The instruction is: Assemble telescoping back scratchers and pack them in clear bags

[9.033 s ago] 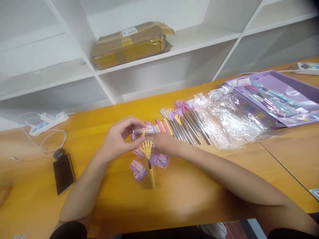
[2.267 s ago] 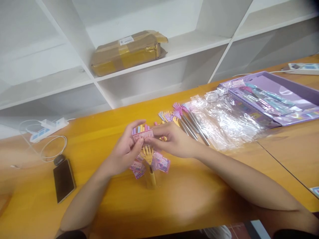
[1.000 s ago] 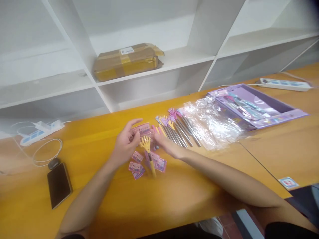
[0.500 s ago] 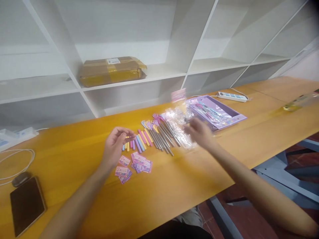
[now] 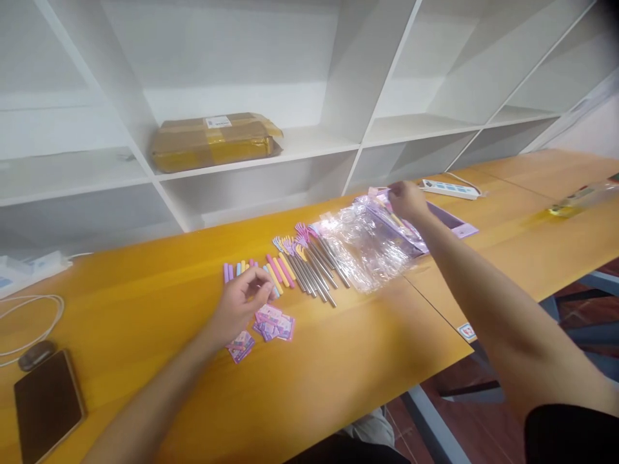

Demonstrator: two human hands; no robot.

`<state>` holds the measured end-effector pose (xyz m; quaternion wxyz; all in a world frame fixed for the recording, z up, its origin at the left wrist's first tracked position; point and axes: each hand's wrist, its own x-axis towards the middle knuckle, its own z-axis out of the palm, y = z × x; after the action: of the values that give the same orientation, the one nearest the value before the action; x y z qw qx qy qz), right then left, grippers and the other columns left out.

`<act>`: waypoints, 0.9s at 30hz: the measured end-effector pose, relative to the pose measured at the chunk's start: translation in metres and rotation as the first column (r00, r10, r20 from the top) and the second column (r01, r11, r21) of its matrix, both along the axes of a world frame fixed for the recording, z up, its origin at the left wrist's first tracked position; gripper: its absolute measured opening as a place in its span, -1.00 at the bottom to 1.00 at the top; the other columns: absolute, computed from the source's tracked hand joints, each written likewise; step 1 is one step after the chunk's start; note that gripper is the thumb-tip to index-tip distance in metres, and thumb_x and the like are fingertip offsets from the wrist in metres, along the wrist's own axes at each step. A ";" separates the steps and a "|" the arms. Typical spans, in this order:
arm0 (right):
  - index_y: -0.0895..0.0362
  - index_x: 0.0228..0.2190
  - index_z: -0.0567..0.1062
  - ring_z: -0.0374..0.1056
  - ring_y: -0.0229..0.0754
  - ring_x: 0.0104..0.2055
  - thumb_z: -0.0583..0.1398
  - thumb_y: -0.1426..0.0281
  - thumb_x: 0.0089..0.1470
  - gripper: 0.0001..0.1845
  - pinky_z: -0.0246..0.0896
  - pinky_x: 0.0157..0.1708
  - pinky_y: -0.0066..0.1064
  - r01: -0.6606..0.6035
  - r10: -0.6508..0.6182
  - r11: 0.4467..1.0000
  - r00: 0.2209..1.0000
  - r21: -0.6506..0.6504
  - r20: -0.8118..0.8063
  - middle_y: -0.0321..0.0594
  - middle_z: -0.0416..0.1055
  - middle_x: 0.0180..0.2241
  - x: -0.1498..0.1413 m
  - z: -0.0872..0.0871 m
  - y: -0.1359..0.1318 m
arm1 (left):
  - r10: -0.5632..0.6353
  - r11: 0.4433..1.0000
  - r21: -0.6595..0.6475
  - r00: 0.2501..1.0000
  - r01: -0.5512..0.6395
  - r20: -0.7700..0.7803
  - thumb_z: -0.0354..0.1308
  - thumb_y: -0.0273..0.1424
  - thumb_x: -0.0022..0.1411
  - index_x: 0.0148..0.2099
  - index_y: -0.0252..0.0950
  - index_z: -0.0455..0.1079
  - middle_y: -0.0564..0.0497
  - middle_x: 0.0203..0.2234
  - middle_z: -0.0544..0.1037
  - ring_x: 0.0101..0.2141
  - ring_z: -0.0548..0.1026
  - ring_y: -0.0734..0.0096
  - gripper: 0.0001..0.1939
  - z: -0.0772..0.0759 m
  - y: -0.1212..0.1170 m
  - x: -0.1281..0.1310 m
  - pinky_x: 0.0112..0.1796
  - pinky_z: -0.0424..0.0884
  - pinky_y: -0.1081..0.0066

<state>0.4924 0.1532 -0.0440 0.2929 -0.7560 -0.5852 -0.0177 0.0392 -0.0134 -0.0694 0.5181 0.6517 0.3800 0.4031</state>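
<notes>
My left hand (image 5: 242,304) rests on the yellow table with its fingers curled together just above a small pile of pink and purple cards (image 5: 275,325). What the fingertips pinch, if anything, is hidden. My right hand (image 5: 407,200) is stretched far right over the purple box (image 5: 457,223), pinching a clear bag with a pink header card (image 5: 375,192). Between the hands lies a row of small claw-shaped back scratchers (image 5: 312,267) with metal stems and coloured grips (image 5: 279,274). A heap of clear plastic bags (image 5: 370,248) lies next to them.
A dark phone (image 5: 46,406) and a dark oval object (image 5: 35,354) lie at the near left beside a white cable (image 5: 29,316). A power strip (image 5: 452,189) sits behind the box. A taped brown parcel (image 5: 215,137) lies on the white shelf. One card (image 5: 467,330) lies at the table's edge.
My right hand has carried the bagged item from the middle of the table to the purple box. My left hand has dropped onto the cards and closed. The camera has turned right.
</notes>
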 end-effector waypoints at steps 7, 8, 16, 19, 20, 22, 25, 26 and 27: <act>0.17 -0.09 0.54 0.47 -0.11 -0.17 0.11 0.44 0.28 -0.74 0.36 -0.11 -0.29 -0.347 0.354 0.934 0.931 0.087 -0.086 -0.01 0.58 -0.09 -0.109 -0.081 -0.054 | 0.021 0.997 0.077 0.999 -0.018 -0.045 0.14 -0.44 0.40 -0.24 -0.24 0.32 0.06 -0.36 0.50 -0.30 0.51 0.40 -0.90 0.006 0.003 -0.008 -0.21 0.41 0.38; 0.15 -0.12 0.54 0.47 -0.11 -0.17 0.11 0.43 0.27 -0.76 0.36 -0.12 -0.29 -0.384 0.392 0.918 0.916 0.099 -0.084 -0.04 0.58 -0.12 -0.121 -0.091 -0.065 | 0.036 0.996 0.078 0.999 -0.034 -0.028 0.15 -0.45 0.38 -0.24 -0.23 0.31 0.06 -0.35 0.48 -0.31 0.50 0.41 -0.91 0.006 0.004 -0.010 -0.22 0.40 0.39; 0.12 -0.16 0.52 0.45 -0.08 -0.18 0.09 0.43 0.27 -0.79 0.32 -0.11 -0.27 -0.494 0.497 0.860 0.868 0.131 0.005 -0.11 0.55 -0.22 -0.145 -0.122 -0.105 | 0.167 0.980 0.119 0.985 -0.160 -0.049 0.20 -0.50 0.26 -0.19 -0.23 0.34 0.07 -0.29 0.40 -0.29 0.41 0.44 -0.89 -0.003 0.015 -0.015 -0.26 0.35 0.44; 0.11 -0.20 0.53 0.44 -0.07 -0.19 0.08 0.41 0.30 -0.80 0.29 -0.13 -0.27 -0.490 0.486 0.867 0.872 0.095 0.060 -0.11 0.54 -0.23 -0.134 -0.119 -0.105 | 0.154 0.984 0.107 0.985 -0.146 -0.076 0.18 -0.49 0.28 -0.19 -0.23 0.32 0.08 -0.30 0.38 -0.31 0.38 0.46 -0.90 -0.006 0.017 -0.013 -0.27 0.34 0.44; 0.11 -0.21 0.53 0.44 -0.06 -0.19 0.09 0.40 0.31 -0.79 0.27 -0.15 -0.27 -0.485 0.479 0.871 0.874 0.077 0.078 -0.10 0.54 -0.23 -0.132 -0.119 -0.105 | 0.144 0.986 0.099 0.986 -0.136 -0.084 0.17 -0.49 0.28 -0.20 -0.23 0.31 0.08 -0.31 0.37 -0.32 0.38 0.46 -0.90 -0.007 0.017 -0.012 -0.28 0.33 0.44; 0.11 -0.22 0.53 0.44 -0.05 -0.19 0.09 0.38 0.32 -0.79 0.24 -0.19 -0.28 -0.474 0.468 0.880 0.876 0.034 0.115 -0.10 0.55 -0.22 -0.129 -0.120 -0.104 | 0.127 0.988 0.097 0.987 -0.118 -0.096 0.17 -0.49 0.28 -0.21 -0.23 0.30 0.09 -0.32 0.37 -0.32 0.38 0.47 -0.90 -0.009 0.017 -0.010 -0.28 0.33 0.44; 0.10 -0.29 0.53 0.43 -0.08 -0.27 0.11 0.32 0.34 -0.77 0.15 -0.30 -0.30 -0.458 0.459 0.888 0.873 -0.042 0.165 -0.13 0.54 -0.27 -0.130 -0.121 -0.106 | 0.132 0.986 0.113 0.985 -0.119 -0.114 0.17 -0.50 0.27 -0.22 -0.23 0.29 0.10 -0.34 0.35 -0.33 0.37 0.47 -0.89 -0.012 0.018 -0.009 -0.29 0.33 0.45; 0.10 -0.32 0.52 0.41 -0.10 -0.30 0.11 0.31 0.35 -0.76 0.11 -0.33 -0.31 -0.455 0.459 0.888 0.870 -0.064 0.179 -0.14 0.53 -0.29 -0.132 -0.121 -0.108 | 0.142 0.985 0.118 0.982 -0.128 -0.121 0.17 -0.50 0.27 -0.23 -0.23 0.30 0.10 -0.34 0.35 -0.34 0.37 0.47 -0.89 -0.012 0.019 -0.010 -0.29 0.33 0.45; 0.10 -0.34 0.51 0.40 -0.12 -0.33 0.12 0.29 0.35 -0.74 0.07 -0.35 -0.32 -0.455 0.463 0.886 0.866 -0.082 0.188 -0.15 0.52 -0.31 -0.134 -0.121 -0.109 | 0.154 0.983 0.122 0.980 -0.139 -0.129 0.17 -0.50 0.26 -0.22 -0.22 0.30 0.10 -0.34 0.36 -0.34 0.37 0.47 -0.89 -0.012 0.020 -0.011 -0.30 0.33 0.45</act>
<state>0.3586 0.0438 -0.1652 0.2142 -0.5945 -0.7749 -0.0142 0.0281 0.0062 -0.0817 0.4217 0.6764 0.4386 0.4150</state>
